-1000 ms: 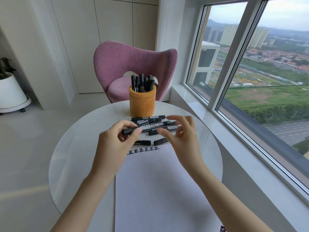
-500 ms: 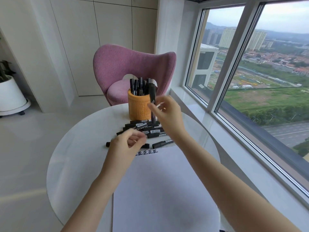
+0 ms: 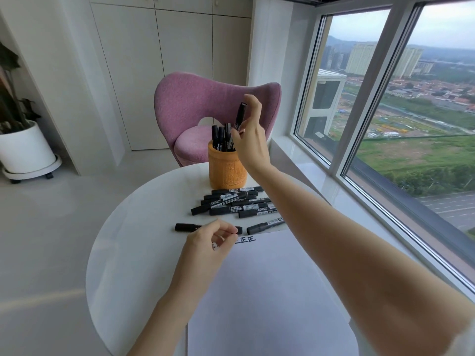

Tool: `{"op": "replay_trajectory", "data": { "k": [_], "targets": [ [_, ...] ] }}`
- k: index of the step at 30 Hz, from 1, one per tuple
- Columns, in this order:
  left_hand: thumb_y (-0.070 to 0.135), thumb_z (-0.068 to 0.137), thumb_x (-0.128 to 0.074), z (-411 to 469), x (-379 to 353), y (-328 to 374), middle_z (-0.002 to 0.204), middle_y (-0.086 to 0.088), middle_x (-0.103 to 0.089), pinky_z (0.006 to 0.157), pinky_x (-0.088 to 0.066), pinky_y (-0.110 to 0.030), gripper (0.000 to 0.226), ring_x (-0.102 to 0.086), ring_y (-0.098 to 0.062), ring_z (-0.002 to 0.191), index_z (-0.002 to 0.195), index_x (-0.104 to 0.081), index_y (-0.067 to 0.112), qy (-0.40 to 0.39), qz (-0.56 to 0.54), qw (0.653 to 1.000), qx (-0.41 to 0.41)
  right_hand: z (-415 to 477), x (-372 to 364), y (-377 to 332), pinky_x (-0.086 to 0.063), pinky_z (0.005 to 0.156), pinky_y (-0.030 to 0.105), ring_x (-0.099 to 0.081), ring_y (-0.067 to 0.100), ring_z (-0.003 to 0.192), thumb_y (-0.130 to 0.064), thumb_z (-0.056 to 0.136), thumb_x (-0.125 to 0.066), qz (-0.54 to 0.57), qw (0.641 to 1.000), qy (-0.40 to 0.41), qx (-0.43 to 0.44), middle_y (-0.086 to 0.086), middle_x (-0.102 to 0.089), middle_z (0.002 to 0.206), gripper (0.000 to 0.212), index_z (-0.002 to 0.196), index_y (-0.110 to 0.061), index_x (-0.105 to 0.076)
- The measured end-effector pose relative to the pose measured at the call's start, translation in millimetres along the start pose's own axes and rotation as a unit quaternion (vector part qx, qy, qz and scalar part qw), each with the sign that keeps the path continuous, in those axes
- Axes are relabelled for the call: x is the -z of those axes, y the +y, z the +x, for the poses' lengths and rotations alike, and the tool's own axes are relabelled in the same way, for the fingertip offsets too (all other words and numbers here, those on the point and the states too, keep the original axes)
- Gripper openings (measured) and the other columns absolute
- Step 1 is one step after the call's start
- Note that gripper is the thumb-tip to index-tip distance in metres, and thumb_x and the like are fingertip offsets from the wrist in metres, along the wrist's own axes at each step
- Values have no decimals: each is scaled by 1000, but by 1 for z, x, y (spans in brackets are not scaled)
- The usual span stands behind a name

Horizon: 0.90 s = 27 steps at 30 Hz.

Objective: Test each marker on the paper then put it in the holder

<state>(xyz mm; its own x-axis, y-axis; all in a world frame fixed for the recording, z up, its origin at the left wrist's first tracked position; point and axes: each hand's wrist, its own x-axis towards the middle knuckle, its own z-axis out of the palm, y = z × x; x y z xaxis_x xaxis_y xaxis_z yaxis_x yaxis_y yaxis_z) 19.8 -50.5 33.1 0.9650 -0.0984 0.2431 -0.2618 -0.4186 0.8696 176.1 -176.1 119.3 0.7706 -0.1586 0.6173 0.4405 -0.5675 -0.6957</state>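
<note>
The right hand [image 3: 248, 134] reaches over the orange holder [image 3: 227, 168] at the far side of the round white bench [image 3: 144, 227], its grip pinched on a black marker [image 3: 240, 116] held nearly upright. The marker's lower end is hidden behind the palm, so it is unclear whether it has entered the holder's mouth. Several stored markers [image 3: 220, 136] stand in the holder, partly covered by the same hand. The left hand [image 3: 205, 242] sits low over the top edge of the paper [image 3: 270, 291], fingers curled toward the thumb. A capped marker [image 3: 183, 227] lies on the bench just behind its fingertips, its middle hidden, and I cannot tell whether this grip touches it or holds nothing. That hand also covers part of the row of written characters [image 3: 246, 239] on the paper. A loose pile of markers [image 3: 231, 205] lies between the holder and the paper, its right end cut off by the right forearm, as is the end of a single marker [image 3: 264, 226] nearer the paper. A pink chair [image 3: 185, 104] stands behind the bench.
</note>
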Motion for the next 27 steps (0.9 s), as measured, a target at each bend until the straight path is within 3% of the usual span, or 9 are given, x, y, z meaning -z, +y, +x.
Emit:
{"op": "replay_trajectory", "data": {
  "k": [2, 5, 7, 10, 13, 16, 18, 24, 27],
  "targets": [
    [17, 85, -66, -2, 0, -2, 76, 10, -67, 63, -42, -10, 6, -54, -3, 72, 83, -68, 22, -1, 1, 1000, 1, -3, -2, 3, -49, 65, 42, -51, 14, 63, 3, 88, -49, -32, 999, -24, 3, -5, -48, 72, 54, 134, -20, -34],
    [17, 84, -67, -2, 0, -4, 78, 9, -68, 63, -41, -7, 6, -55, -5, 74, 84, -68, 23, -3, 1, 1000, 5, -6, -5, 8, -52, 74, 43, -56, 22, 81, -8, 93, -54, -81, 996, -35, 2, 6, -55, 99, 31, 123, -13, -50],
    [17, 84, -67, -1, 0, -5, 78, 10, -68, 63, -41, -8, 7, -55, -6, 76, 84, -68, 24, -1, 1, 1000, 6, -8, -7, 12, -52, 71, 39, -55, 19, 82, -16, 95, -55, -95, 995, -25, 7, 8, -50, 112, 25, 119, -13, -60],
    [17, 83, -68, 0, -1, -5, 77, 11, -67, 62, -40, -6, 8, -56, -5, 76, 85, -68, 25, -4, 9, 1000, 3, -15, -4, 18, -43, 58, 30, -55, 19, 85, -19, 95, -54, -155, 987, -32, 25, 8, -46, 116, 28, 121, -17, -64],
    [15, 82, -69, 1, -4, -2, 76, 12, -66, 62, -39, -4, 9, -55, -4, 76, 85, -68, 23, -11, 17, 1000, 0, -26, 6, 18, -44, 63, 29, -50, 15, 86, -17, 95, -52, -162, 986, -40, 18, 6, -44, 120, 40, 135, -23, -54],
    [15, 82, -69, 5, -7, 1, 78, 12, -65, 63, -39, -4, 11, -57, -5, 75, 85, -67, 25, -16, 40, 999, -15, -46, 19, 15, -49, 70, 33, -50, 11, 80, -13, 94, -51, -91, 995, -32, 7, 3, -48, 116, 40, 133, -22, -54],
    [15, 81, -69, 10, -11, 2, 82, 12, -62, 69, -42, -9, 14, -57, -4, 76, 87, -66, 27, -18, 75, 996, -47, -62, 31, 16, -52, 73, 38, -54, 15, 72, -12, 94, -52, -62, 997, -35, -14, 1, -54, 105, 26, 116, -17, -65],
    [25, 86, -65, 31, -30, 11, 105, 8, -59, 82, -38, -21, 22, -51, -11, 103, 108, -63, 23, -27, 227, 967, -114, -119, 68, 18, -38, 60, 14, -49, 0, 61, -5, 89, -52, -8, 992, -51, -111, -7, -65, 83, 24, 88, -21, -70],
    [31, 88, -60, 37, -41, 16, 112, 8, -58, 85, -35, -23, 28, -46, -13, 111, 116, -58, 25, -29, 283, 950, -130, -140, 80, 20, -38, 56, 16, -48, 5, 58, -5, 88, -52, 10, 985, -63, -159, -10, -63, 73, 25, 86, -23, -69]
  ]
}}
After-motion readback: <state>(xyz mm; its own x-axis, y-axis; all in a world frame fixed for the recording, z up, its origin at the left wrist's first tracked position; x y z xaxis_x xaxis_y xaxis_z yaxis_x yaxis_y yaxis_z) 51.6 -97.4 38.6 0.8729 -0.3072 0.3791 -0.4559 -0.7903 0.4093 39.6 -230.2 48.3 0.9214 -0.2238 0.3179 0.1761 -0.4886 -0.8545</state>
